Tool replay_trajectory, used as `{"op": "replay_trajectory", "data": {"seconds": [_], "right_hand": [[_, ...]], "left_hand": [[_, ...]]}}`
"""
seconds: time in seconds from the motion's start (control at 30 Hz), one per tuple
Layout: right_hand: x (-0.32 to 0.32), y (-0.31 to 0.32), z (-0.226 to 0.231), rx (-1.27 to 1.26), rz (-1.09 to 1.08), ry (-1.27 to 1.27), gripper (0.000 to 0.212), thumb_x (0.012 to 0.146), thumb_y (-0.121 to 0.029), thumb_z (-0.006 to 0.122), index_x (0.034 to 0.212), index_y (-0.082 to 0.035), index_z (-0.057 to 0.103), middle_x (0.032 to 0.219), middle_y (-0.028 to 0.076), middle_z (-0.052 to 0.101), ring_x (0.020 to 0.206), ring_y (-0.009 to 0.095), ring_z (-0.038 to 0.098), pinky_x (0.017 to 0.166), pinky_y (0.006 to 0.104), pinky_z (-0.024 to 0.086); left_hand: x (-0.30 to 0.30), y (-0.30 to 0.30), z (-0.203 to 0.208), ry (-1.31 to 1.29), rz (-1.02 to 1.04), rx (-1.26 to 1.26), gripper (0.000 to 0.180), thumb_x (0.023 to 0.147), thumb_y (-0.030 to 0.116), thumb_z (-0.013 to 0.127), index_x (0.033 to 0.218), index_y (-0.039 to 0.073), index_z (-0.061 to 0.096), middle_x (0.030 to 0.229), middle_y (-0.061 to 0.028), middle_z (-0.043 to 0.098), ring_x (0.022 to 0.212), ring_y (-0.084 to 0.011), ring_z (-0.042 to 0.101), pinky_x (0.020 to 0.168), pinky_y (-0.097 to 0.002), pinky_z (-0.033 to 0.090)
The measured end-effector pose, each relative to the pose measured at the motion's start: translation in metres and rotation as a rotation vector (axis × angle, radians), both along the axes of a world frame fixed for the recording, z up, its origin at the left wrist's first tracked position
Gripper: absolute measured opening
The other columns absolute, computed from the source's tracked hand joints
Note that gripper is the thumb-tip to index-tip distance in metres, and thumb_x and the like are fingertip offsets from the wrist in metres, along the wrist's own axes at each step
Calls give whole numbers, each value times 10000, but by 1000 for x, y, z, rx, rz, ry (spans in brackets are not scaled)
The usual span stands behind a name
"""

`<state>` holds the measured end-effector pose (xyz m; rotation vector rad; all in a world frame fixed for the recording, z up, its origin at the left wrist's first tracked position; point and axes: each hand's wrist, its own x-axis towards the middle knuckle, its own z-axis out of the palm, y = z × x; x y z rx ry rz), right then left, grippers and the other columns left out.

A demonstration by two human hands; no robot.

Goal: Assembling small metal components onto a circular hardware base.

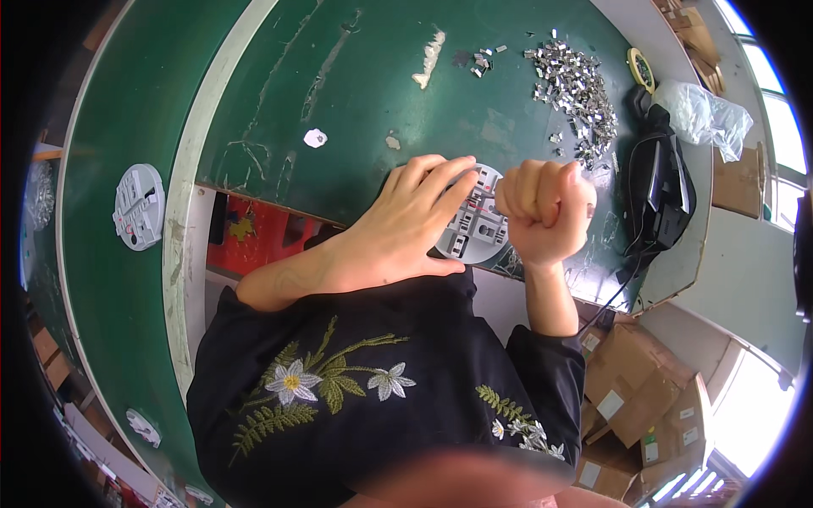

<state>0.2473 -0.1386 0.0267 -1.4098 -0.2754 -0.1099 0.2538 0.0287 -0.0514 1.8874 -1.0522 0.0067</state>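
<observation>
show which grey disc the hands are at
The disc between the left hand and right hand, at the table's edge; the other discs lie farther left, away from both.

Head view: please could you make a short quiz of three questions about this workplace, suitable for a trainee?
1. Multiple choice: where is the heap of small metal pieces on the green table?
A) Farther away than the round grey part, toward the right
B) Under the person's left hand
C) At the left end of the table

2. True or false: the right hand lies flat, with all its fingers spread.

3. Short answer: which hand reaches around the left side of the round grey part?

Key:
1. A
2. False: its fingers are curled into a fist.
3. The left hand.
</observation>
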Motion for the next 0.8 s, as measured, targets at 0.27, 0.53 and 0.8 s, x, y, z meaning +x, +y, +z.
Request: {"op": "replay_trajectory", "data": {"seconds": [0.27, 0.53, 0.8], "right_hand": [[4, 4, -11, -112, -18, 20, 526, 1045, -239, 354, 538, -111, 297, 485, 1, 276, 433, 110, 207, 424, 295, 190], [46, -14, 23, -393, -181, 1, 349, 983, -183, 525, 665, -41, 505, 536, 19, 433, 440, 120, 310, 449, 288, 275], [160, -68, -21, -1316, -389, -336, 219, 837, -117, 679, 1043, -61, 726, 865, 128, 696, 751, 294, 681, 733, 348, 539]], "left_hand": [[5, 1, -4, 11, -16, -31, 942, 663, 329, 868, 1387, -30, 385, 1492, -139, 321, 1288, -368, 350, 1065, -490, 348], [11, -2, -9, 55, 29, -82, 898, 654, 306, 874, 1350, -37, 421, 1475, -143, 337, 1297, -370, 352, 1086, -488, 353], [19, -2, -9, 29, 49, -89, 887, 652, 311, 872, 1332, -53, 433, 1448, -165, 357, 1279, -371, 372, 1080, -480, 362]]}}
